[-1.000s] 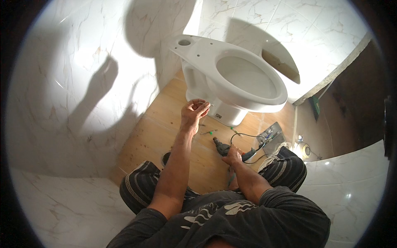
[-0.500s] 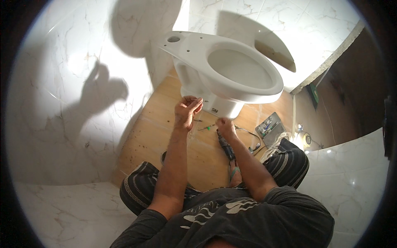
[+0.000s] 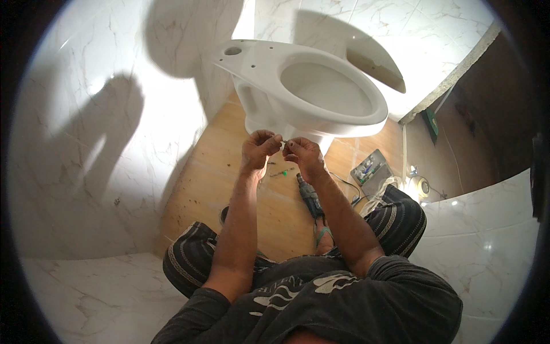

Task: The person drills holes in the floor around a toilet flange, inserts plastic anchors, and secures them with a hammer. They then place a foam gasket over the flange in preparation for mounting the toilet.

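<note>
Dark and metallic, a tiny fastener-like piece (image 3: 283, 139) sits pinched between our two hands, too small for us to tell its exact kind. Our left hand (image 3: 259, 149) curls its fingertips narrowly around one end, and our right hand (image 3: 301, 155) closes on the other, the two hands nearly touching just in front of the base of the white toilet bowl (image 3: 321, 92). We judge the work to be at an early stage: the bowl stands on the wooden floor (image 3: 217, 172) with no seat, and the holes in its rear deck show nothing fitted; the small piece is not yet placed anywhere. Below our right wrist a power drill (image 3: 309, 198) lies on the floor with its cord trailing right, and a few small green bits (image 3: 279, 172) lie near it. Farther right an open case of parts (image 3: 371, 168) rests by our knee. Room is tight: a marble wall (image 3: 86, 143) closes the left, the bowl fills the front, and our knees hem the floor below.
</note>
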